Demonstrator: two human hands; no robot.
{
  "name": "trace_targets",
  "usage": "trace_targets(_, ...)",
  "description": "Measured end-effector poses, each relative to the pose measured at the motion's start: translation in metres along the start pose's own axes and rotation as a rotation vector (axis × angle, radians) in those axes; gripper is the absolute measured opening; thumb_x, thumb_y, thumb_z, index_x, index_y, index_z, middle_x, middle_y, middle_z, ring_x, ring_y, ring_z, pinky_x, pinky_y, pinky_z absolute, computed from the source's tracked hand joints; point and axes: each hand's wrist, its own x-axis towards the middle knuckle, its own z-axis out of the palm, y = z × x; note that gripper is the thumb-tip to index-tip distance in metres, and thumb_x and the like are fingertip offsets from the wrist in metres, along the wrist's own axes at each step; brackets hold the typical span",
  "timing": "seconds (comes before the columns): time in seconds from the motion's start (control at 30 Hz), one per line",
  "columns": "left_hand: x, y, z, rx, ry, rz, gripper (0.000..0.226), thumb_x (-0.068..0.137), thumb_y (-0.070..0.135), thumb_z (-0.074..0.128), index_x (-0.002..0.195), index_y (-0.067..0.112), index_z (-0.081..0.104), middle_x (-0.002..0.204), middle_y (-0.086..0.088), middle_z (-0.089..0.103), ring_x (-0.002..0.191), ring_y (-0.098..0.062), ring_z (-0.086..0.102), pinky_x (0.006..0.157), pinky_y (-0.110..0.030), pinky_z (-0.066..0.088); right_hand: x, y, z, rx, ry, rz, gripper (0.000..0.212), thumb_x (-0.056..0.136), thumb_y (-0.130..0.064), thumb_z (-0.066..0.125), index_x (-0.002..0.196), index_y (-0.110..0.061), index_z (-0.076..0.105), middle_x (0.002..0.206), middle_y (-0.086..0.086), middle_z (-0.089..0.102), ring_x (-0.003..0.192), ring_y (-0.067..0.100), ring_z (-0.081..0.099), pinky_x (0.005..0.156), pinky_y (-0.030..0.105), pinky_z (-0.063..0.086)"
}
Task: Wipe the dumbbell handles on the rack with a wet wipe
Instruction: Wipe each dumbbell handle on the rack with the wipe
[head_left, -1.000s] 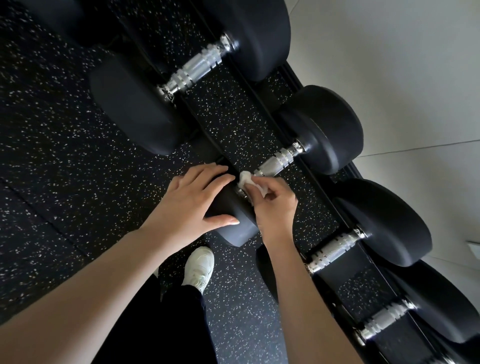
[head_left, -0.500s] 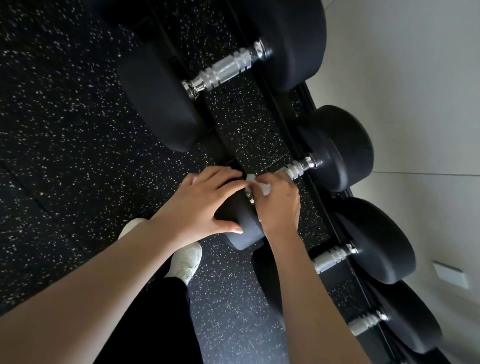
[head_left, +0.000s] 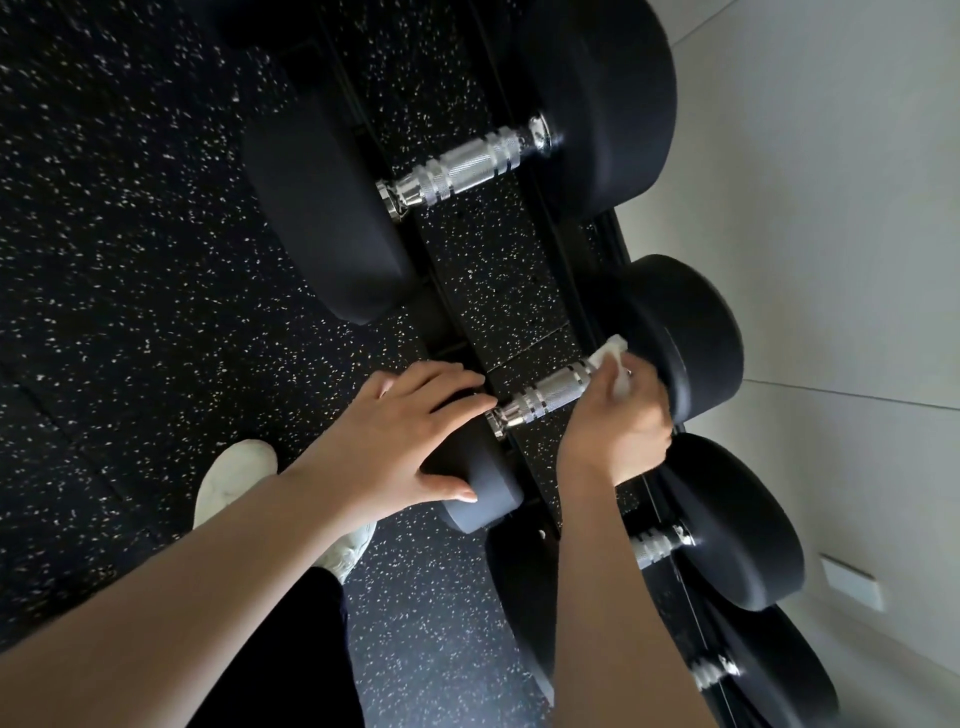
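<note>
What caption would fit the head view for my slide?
Right hand presses a wet wipe on a dumbbell handle while the left hand rests on its near head.

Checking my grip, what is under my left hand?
The left hand rests on the near black dumbbell head, hiding its top. Only the head's lower part shows. The right hand holds the wet wipe against the far end of the handle.

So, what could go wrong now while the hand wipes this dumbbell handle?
The wipe is bunched small in the right hand, so it may miss parts of the ridged handle. That hand sits close to the far weight; knuckles could scrape. The left hand only rests on the near weight, so it might roll.
</note>
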Motion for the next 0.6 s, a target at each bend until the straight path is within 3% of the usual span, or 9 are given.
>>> trace_targets(0.17,0.000,0.001,0.001,0.002,0.011,-0.001,0.080,0.062,0.060,0.070,0.131,0.025,0.047,0.137,0.005,0.048,0.127,-0.014,0.034,0.085,-0.040,0.043,0.002,-0.006,0.008,0.110,-0.101,0.150,0.018,0.088,-0.032,0.063,0.101,-0.022,0.070,0.089,0.006,0.072,0.078,0.026,0.066,0.063,0.028,0.043)
trace_targets(0.33,0.000,0.001,0.001,-0.003,0.000,-0.005,0.079,0.063,0.060,0.066,0.132,0.026,0.046,0.138,0.005,0.047,0.127,-0.014,0.034,0.085,-0.041,0.043,-0.009,-0.001,0.000,0.141,-0.287,0.125,0.017,0.085,-0.028,0.067,0.100,-0.022,0.072,0.086,0.003,0.073,0.078,0.023,0.067,0.068,0.040,0.057)
trace_targets(0.5,-0.001,0.000,0.001,-0.012,-0.009,-0.009,0.077,0.066,0.063,0.058,0.133,0.027,0.045,0.139,0.006,0.046,0.128,-0.014,0.033,0.086,-0.039,0.040,0.009,-0.004,-0.009,0.060,-0.326,0.085,0.018,0.086,-0.029,0.066,0.101,-0.021,0.072,0.087,0.006,0.072,0.075,0.020,0.062,0.064,0.026,0.043)
trace_targets(0.6,-0.001,0.000,0.002,-0.019,-0.013,-0.010,0.076,0.067,0.063,0.055,0.134,0.027,0.045,0.140,0.006,0.046,0.129,-0.013,0.032,0.087,-0.035,0.034,0.012,-0.008,-0.007,-0.023,-0.400,0.024,0.019,0.087,-0.030,0.064,0.102,-0.021,0.070,0.089,0.008,0.071,0.081,0.025,0.065,0.064,0.027,0.043)
